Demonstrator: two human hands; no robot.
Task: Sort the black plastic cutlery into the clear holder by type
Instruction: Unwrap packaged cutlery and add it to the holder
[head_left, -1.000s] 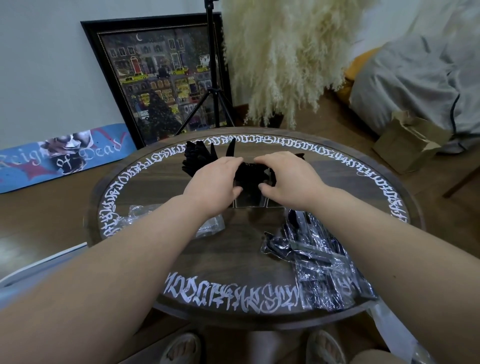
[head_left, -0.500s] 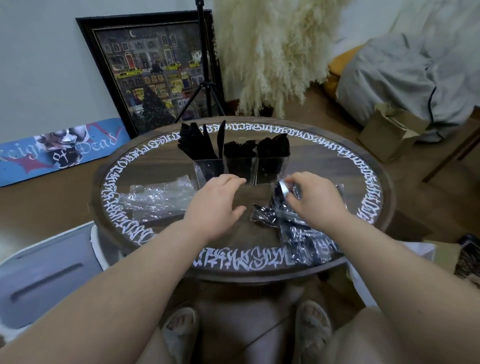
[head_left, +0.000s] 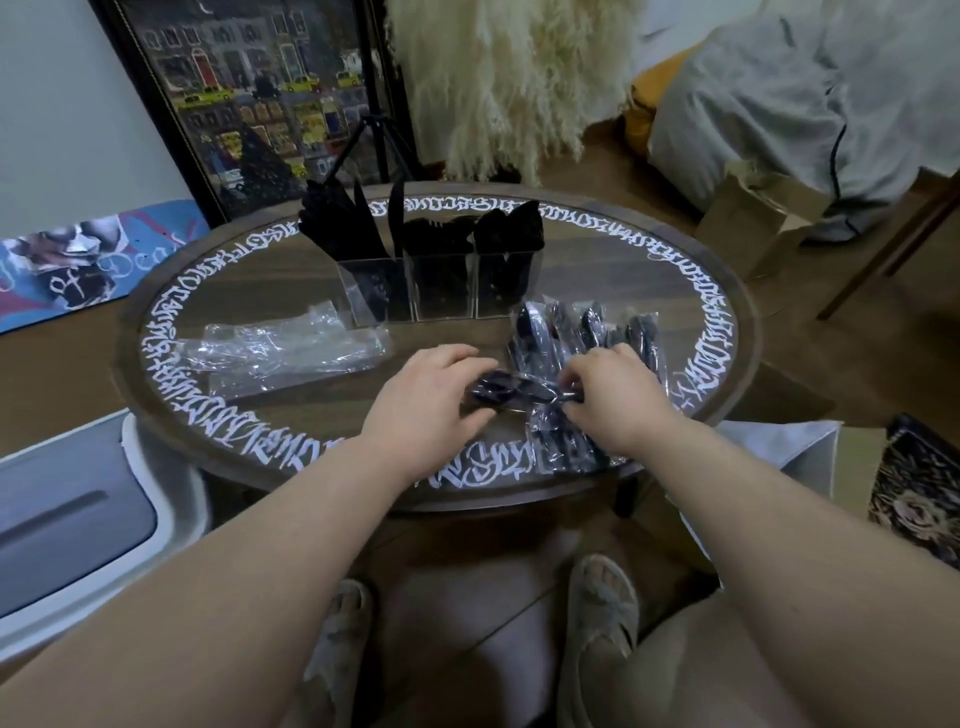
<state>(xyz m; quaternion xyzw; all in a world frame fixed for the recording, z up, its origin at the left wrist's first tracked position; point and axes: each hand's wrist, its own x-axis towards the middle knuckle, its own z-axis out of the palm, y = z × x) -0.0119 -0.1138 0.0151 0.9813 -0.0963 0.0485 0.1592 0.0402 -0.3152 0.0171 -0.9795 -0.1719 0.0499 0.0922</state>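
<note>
Both hands low over the near half of the table (head_left: 727, 291), sharing one packet (head_left: 511, 391) of wrapped black cutlery. Left hand (head_left: 423, 402) curled, fingertips closed on the packet's left end. Right hand (head_left: 615, 397) curled too, thumb and forefinger pinching the right end, a glint of clear film at the pinch. Packet stretched roughly level between the two, over the wood; touching the tabletop or just clear of it, hard to say from this angle.

Under and beyond the right hand, pile (head_left: 582, 332) of more wrapped cutlery, fanned from the near rim toward the holder, dark pieces inside shiny film. Kind of piece in each wrap too blurred to tell.

Holder (head_left: 441, 291) farther back, about centre of the table, clear, three compartments side by side. Left one filled with long black pieces leaning left and fanning up. Middle one packed with black cutlery. Right one packed too, tops bunched above the rim. All three upright.

Left of the hands, wrappers (head_left: 283, 351), clear film lying flat and crumpled, apart from the holder's left wall.

White script ringing the tabletop. Beyond it, framed picture (head_left: 249, 98) against the wall, tripod (head_left: 382, 130) in front, pale plumes (head_left: 498, 83) to the right. Cardboard box (head_left: 753, 218) on the floor, far right. Sandalled feet under the near edge.
</note>
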